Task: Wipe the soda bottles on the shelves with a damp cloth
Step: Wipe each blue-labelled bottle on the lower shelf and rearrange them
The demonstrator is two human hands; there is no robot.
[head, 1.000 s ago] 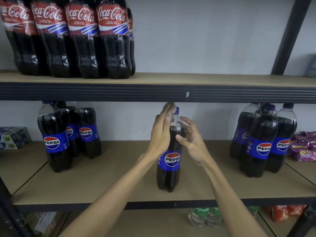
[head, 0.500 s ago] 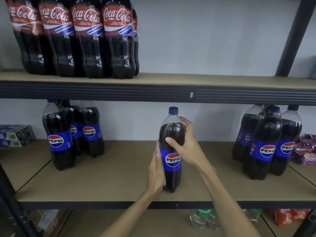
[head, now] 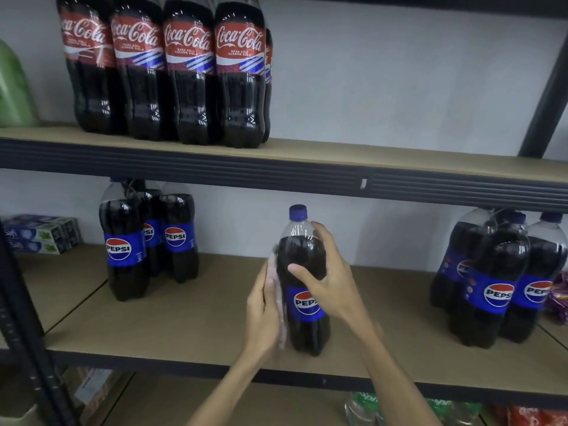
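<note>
Shelf: Pepsi bottle mid-wipe.
Left hand: flat, pressing cloth.
Right hand: gripping its shoulder.
Outstanding: other bottles, seemingly.

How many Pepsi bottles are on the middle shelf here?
7 Pepsi bottles: three clustered left, one centre gripped by the right hand with the left hand at its side, three clustered right. Others may hide behind them.

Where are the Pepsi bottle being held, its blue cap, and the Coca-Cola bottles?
Pepsi bottle [head: 302,302]: head view, on its label logo.
Blue cap [head: 298,212]: head view, on the cap's side.
Coca-Cola bottles [head: 239,44]: head view, rightmost red label.
</note>
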